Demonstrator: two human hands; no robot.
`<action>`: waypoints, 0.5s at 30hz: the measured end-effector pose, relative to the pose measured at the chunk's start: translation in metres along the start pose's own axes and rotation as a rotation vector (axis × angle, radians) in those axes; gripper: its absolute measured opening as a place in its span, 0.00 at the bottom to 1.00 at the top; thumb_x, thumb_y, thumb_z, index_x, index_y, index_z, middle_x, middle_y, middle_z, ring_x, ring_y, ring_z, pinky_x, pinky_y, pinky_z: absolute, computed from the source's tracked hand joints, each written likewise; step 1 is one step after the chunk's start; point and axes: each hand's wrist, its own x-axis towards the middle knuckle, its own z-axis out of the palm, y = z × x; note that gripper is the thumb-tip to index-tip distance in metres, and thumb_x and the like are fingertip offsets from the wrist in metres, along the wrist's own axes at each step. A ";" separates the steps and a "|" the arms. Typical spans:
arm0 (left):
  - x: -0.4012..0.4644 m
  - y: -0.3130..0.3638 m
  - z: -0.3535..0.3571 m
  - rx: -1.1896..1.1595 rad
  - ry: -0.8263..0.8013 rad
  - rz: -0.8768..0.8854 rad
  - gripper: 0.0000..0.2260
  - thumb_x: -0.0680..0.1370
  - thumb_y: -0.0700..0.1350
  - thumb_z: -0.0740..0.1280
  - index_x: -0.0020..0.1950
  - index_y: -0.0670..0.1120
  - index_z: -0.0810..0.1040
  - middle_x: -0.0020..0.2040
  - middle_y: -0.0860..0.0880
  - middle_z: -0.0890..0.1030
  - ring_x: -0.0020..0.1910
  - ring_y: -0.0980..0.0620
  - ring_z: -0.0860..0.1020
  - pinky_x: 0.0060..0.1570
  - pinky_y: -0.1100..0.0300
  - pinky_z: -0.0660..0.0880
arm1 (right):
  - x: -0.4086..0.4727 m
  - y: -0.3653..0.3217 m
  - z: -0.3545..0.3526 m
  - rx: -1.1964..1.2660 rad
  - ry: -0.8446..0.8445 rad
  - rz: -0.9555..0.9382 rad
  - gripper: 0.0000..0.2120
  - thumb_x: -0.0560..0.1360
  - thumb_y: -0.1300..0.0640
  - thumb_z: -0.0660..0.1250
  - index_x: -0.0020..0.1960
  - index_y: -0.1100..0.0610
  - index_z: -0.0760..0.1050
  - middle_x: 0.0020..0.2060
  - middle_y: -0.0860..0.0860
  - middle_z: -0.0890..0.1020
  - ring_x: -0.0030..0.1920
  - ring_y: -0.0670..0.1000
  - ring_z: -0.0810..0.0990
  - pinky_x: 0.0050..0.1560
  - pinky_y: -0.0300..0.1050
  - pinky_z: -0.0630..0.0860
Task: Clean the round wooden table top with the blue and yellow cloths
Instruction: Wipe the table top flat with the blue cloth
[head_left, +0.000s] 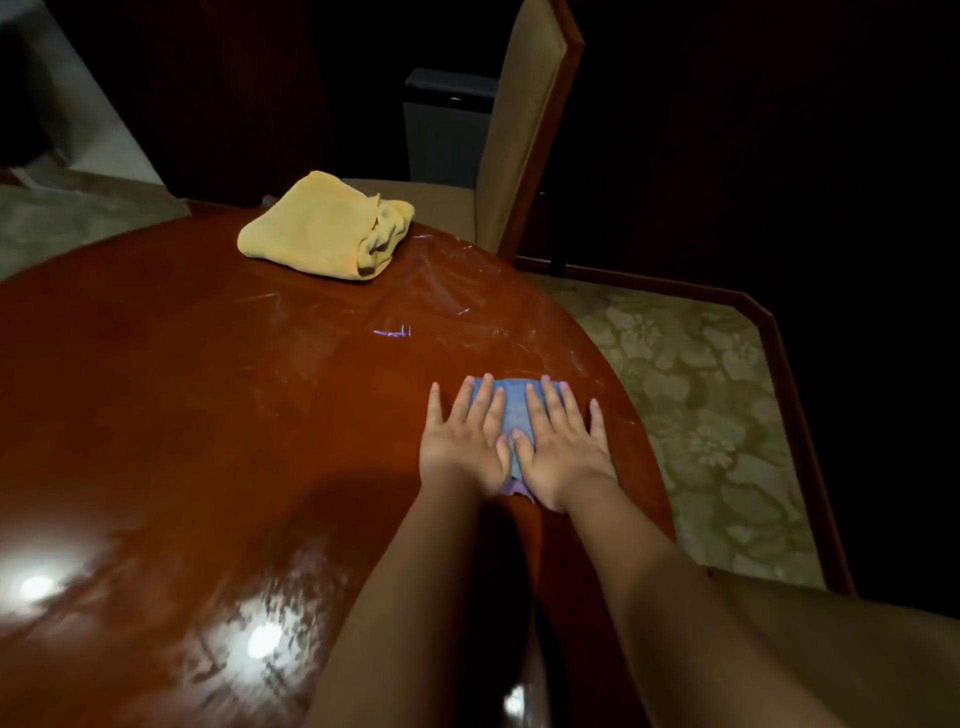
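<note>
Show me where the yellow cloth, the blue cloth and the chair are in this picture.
yellow cloth (317, 228): head view, on its flat folded top.
blue cloth (511, 408): head view, on the strip showing between the two hands.
chair (524, 130): head view, on its padded backrest.

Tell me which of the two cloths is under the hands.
The blue cloth, pressed flat by both hands near the table's right edge; the yellow cloth lies untouched at the far side.

glossy wood table top (208, 415), soft yellow cloth (322, 223), blue cloth (511, 410)
</note>
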 end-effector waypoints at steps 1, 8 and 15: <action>0.014 -0.007 -0.003 -0.004 0.008 -0.003 0.26 0.82 0.52 0.41 0.77 0.45 0.36 0.77 0.47 0.37 0.76 0.48 0.37 0.71 0.41 0.34 | 0.015 -0.001 -0.005 0.004 0.004 -0.001 0.28 0.82 0.44 0.39 0.76 0.53 0.33 0.75 0.49 0.33 0.74 0.49 0.31 0.73 0.55 0.32; 0.064 -0.025 -0.014 -0.001 0.022 -0.024 0.26 0.82 0.52 0.41 0.77 0.45 0.38 0.78 0.47 0.38 0.76 0.48 0.38 0.71 0.42 0.35 | 0.070 -0.002 -0.019 0.005 0.019 -0.007 0.28 0.82 0.44 0.39 0.76 0.51 0.33 0.76 0.49 0.34 0.75 0.49 0.31 0.72 0.55 0.31; 0.027 -0.010 -0.008 0.024 -0.002 -0.030 0.26 0.81 0.52 0.39 0.76 0.44 0.35 0.77 0.46 0.36 0.76 0.47 0.37 0.71 0.42 0.34 | 0.030 -0.001 -0.011 -0.002 -0.013 -0.008 0.28 0.82 0.44 0.37 0.76 0.52 0.31 0.75 0.49 0.33 0.74 0.50 0.30 0.72 0.55 0.31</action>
